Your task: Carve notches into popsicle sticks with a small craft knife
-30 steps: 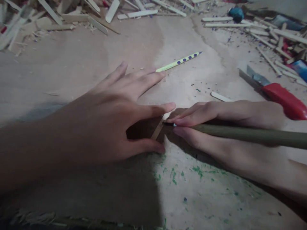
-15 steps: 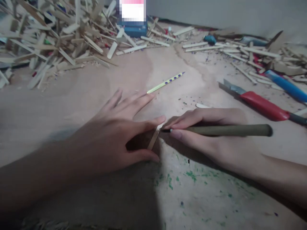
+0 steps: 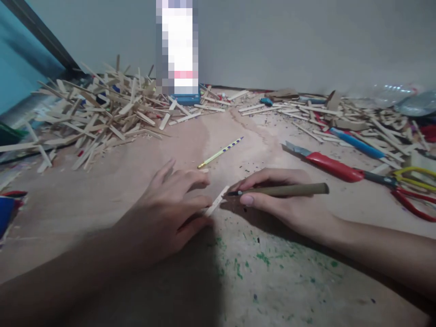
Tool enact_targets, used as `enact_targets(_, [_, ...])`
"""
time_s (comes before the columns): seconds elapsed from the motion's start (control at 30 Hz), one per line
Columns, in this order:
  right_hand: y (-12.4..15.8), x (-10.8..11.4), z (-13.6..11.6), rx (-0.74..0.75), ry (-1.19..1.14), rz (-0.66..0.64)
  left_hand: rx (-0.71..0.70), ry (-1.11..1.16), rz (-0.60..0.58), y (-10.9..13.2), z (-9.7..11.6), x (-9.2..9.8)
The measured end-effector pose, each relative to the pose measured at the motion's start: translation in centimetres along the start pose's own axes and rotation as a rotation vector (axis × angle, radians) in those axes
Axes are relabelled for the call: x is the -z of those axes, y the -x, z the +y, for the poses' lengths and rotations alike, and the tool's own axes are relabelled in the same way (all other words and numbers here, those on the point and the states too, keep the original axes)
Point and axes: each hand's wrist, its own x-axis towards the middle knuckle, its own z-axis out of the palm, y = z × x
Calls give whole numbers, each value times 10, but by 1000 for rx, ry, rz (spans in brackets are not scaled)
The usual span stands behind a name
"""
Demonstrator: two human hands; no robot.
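Observation:
My left hand (image 3: 170, 209) lies on the brown board, its fingers curled round the lower end of a short wooden craft stick (image 3: 218, 200) that rests flat on the board. My right hand (image 3: 282, 204) grips an olive-brown pen-like tool (image 3: 289, 190) laid almost level, with its dark tip touching the upper end of the stick. A yellow pencil with purple dots (image 3: 220, 152) sits just beyond my left fingers.
A big heap of wooden sticks (image 3: 98, 113) fills the back left. To the right lie a red-handled cutter (image 3: 327, 164), a blue tool (image 3: 357, 143), red and yellow scissors (image 3: 413, 190) and more scattered sticks. A blurred-out white bottle (image 3: 177, 50) stands at the back by the wall.
The view has tilted up and pulled back, so the wall and stick heap show. My left fingers have curled in from spread flat onto the stick. The right hand keeps the tool at the stick.

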Motion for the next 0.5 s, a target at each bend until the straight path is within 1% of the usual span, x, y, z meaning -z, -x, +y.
enact_targets(0.17, [-3, 5, 5, 45, -67, 46, -47, 44, 22, -6, 5, 0])
enact_targets(0.3, [-6, 14, 2, 109, 28, 65, -71, 80, 74, -7, 6, 0])
enact_targets(0.43, [-6, 22, -2, 210, 155, 66, -36, 85, 130, -7, 5, 5])
enact_targets(0.5, [-5, 23, -3, 226, 213, 69, -16, 84, 142, -8, 5, 10])
